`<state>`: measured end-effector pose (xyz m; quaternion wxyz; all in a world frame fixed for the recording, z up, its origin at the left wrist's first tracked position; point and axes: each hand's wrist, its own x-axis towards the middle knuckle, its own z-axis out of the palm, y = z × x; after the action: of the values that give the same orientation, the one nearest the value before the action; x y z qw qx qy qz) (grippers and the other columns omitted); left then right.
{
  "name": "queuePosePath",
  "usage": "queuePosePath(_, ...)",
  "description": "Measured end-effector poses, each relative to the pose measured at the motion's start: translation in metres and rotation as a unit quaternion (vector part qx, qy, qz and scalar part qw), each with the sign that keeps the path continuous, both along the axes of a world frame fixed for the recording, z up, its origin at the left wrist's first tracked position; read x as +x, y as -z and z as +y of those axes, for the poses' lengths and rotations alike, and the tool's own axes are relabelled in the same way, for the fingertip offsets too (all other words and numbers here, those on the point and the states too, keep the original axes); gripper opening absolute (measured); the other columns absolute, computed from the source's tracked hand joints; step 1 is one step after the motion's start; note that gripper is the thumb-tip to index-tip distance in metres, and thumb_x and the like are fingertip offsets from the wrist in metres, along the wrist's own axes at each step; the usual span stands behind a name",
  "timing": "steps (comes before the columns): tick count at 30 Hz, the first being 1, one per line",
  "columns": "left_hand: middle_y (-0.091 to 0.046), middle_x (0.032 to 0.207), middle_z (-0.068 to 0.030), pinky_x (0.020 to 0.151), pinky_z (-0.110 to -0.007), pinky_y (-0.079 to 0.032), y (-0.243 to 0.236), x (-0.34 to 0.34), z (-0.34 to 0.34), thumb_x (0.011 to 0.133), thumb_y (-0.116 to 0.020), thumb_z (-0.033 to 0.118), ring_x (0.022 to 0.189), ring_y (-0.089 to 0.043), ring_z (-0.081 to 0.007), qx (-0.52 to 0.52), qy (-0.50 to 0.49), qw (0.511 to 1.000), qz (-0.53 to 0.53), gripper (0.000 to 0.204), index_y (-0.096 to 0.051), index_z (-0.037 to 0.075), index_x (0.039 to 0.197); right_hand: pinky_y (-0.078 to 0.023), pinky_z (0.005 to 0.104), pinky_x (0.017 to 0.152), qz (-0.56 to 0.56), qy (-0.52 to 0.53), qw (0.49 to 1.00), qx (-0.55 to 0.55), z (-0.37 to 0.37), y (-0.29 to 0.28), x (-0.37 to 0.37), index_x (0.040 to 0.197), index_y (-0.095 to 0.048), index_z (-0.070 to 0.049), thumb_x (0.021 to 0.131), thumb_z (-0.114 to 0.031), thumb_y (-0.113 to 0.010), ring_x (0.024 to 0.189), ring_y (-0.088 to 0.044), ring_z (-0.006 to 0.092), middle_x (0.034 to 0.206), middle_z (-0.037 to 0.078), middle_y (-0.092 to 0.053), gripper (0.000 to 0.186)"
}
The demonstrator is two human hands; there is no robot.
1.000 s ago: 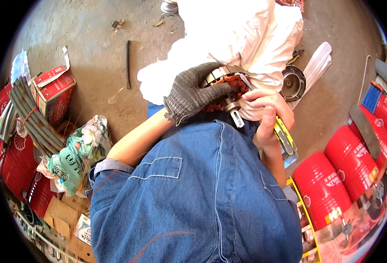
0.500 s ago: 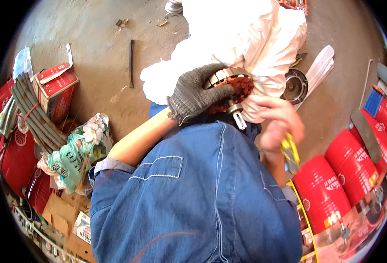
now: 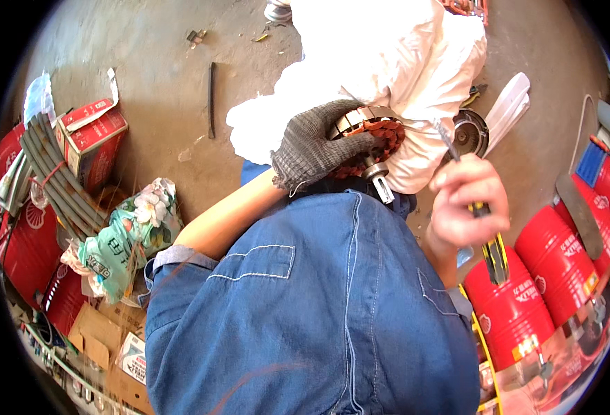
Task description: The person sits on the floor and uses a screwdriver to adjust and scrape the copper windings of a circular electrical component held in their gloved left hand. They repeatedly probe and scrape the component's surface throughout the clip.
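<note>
My left hand (image 3: 322,142), in a dark grey knit glove, is closed around a round wound motor core (image 3: 388,131). Reddish-brown windings and a ring of pale metal segments show on it; a slotted metal shaft (image 3: 382,188) sticks out toward my lap. The core sits against white cloth (image 3: 360,55). To its right, apart from it, my bare right hand (image 3: 472,200) is closed on a slim tool with a yellow-and-black handle (image 3: 496,261). A narrow metal tip points up and left from the fist. Fingers hide the tool's middle, so its exact kind is unclear.
A round dark metal housing (image 3: 469,133) and white strips (image 3: 511,111) lie on the floor to the right. Red drums (image 3: 509,304) stand lower right. At left are a red carton (image 3: 92,138), coiled grey hose (image 3: 59,173) and a green bag (image 3: 115,256). A dark rod (image 3: 211,100) lies on the floor.
My right hand has moved right, away from the motor core, and the tool's metal tip now shows above the fist. My left hand keeps its grip; the whole view has shifted slightly.
</note>
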<state>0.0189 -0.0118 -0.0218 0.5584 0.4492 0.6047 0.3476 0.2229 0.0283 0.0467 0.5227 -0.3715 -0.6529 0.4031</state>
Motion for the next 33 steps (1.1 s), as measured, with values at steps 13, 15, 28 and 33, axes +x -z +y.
queuePosePath(13, -0.072, 0.106, -0.015, 0.089, -0.032, -0.054, -0.004, -0.003, 0.001, 0.081, -0.08, 0.033, 0.098, -0.068, -0.019, -0.01, 0.007, 1.0, 0.001, 0.057, -0.063, -0.001, 0.124, -0.024, 0.0279, 0.049, 0.069, -0.037, 0.997, 0.014, 0.02, -0.005, -0.01, 0.056, -0.032, -0.013, 0.104, -0.057, -0.03, 0.045, -0.032, 0.0115, 0.049, 0.0, -0.035, 0.064)
queuePosePath(15, -0.072, 0.106, -0.0146, 0.089, -0.033, -0.054, -0.007, -0.001, 0.004, 0.081, -0.08, 0.033, 0.098, -0.068, -0.0189, -0.015, 0.011, 1.0, -0.002, 0.057, -0.063, -0.001, 0.124, -0.024, 0.0272, 0.047, 0.03, -0.046, 0.997, -0.058, 0.017, 0.027, -0.017, 0.058, -0.032, -0.013, 0.105, -0.048, -0.038, 0.045, -0.032, 0.0103, 0.051, -0.001, -0.035, 0.059)
queuePosePath(28, -0.072, 0.107, -0.0128, 0.09, -0.033, -0.053, -0.007, 0.0, 0.005, 0.081, -0.08, 0.027, 0.099, -0.067, -0.0169, -0.028, 0.006, 1.0, -0.011, 0.053, -0.064, 0.0, 0.123, -0.023, 0.0258, 0.047, 0.092, -0.061, 0.973, -0.201, 0.021, 0.059, -0.026, 0.057, -0.038, -0.007, 0.102, -0.026, -0.051, 0.049, -0.032, 0.0085, 0.054, -0.002, -0.037, 0.051)
queuePosePath(33, -0.072, 0.106, -0.0127, 0.089, -0.033, -0.054, -0.002, -0.001, 0.0, 0.08, -0.081, 0.03, 0.097, -0.068, -0.0174, -0.018, -0.004, 1.0, 0.002, 0.055, -0.064, 0.0, 0.123, -0.022, 0.0278, 0.044, 0.146, -0.131, 0.977, -0.081, 0.038, 0.017, -0.019, 0.06, -0.031, -0.012, 0.105, -0.033, -0.046, 0.045, -0.031, 0.0099, 0.054, -0.003, -0.03, 0.052)
